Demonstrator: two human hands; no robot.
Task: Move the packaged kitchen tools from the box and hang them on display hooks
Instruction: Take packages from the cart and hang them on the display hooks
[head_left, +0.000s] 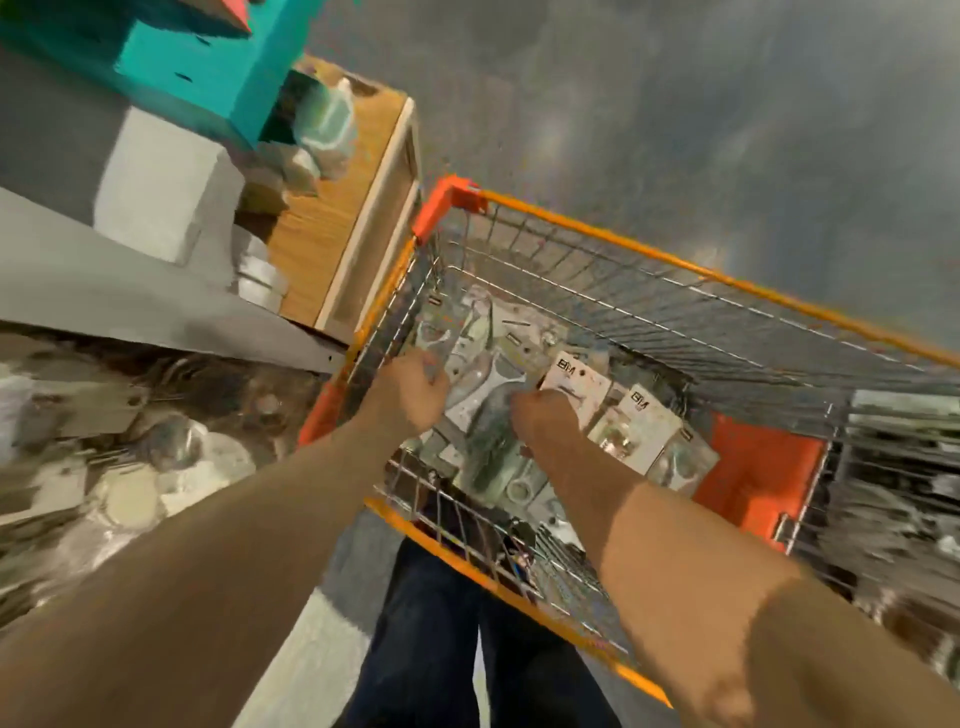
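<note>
The packaged kitchen tools (483, 364) are heaped on the floor of a wire cart (623, 244) with an orange rim. Both arms are reached over the cart's near rim. The edge of a clear pack at the cart's left side is gripped by the curled fingers of the left hand (415, 397). The right hand (545, 423) is pressed knuckles-up into the middle of the heap; whether anything is held there cannot be told. Carded packs (639, 415) are leaned just right of that hand, against an orange flap (753, 478) at the cart's right end.

Left of the cart a wooden crate (343, 223), a grey shelf edge (156, 306), blurred glassware (171, 447) and a teal box (208, 67) are seen. Blurred goods (909, 493) are stacked right of the cart. A grey floor (675, 104) is spread beyond the cart, and dark trousers (441, 649) are seen below it.
</note>
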